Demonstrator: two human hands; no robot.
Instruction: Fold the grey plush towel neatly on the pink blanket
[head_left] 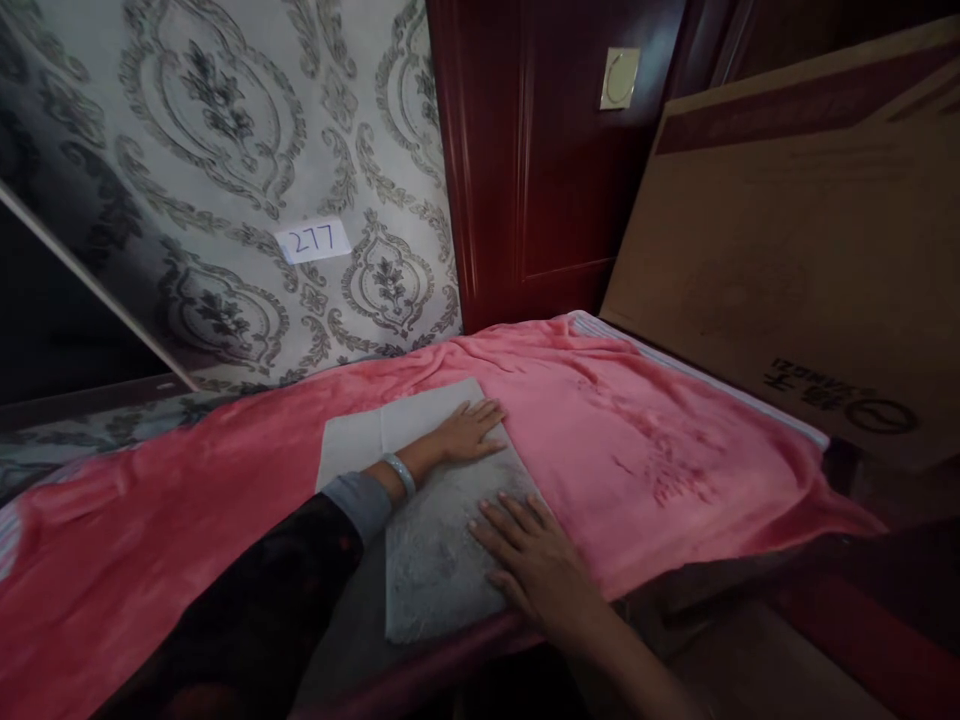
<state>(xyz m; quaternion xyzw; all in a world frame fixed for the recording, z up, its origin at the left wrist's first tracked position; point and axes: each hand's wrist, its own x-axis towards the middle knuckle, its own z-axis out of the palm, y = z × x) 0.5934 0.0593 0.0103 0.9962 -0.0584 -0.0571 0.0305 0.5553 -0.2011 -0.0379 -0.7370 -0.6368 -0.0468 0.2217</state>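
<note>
A folded light grey cloth [442, 560] lies flat on a pink blanket [600, 430]. Its exact kind cannot be made out. My left hand [472, 432] rests palm down near the cloth's far right edge, fingers stretched out. Lower down, my right hand [529, 550] is spread over the cloth's right edge, also palm down. Neither hand grips anything. A pale bracelet [401, 475] circles my left wrist, and my left forearm hides part of the cloth's left side, where darker grey fabric [352, 620] shows.
A large cardboard box [787, 230] leans at the right beyond the blanket. Behind stand a patterned wall with a paper label [313, 240] reading 277 and a dark red wood panel [555, 170] bearing a switch plate [619, 78]. A dark panel [67, 300] is at the left.
</note>
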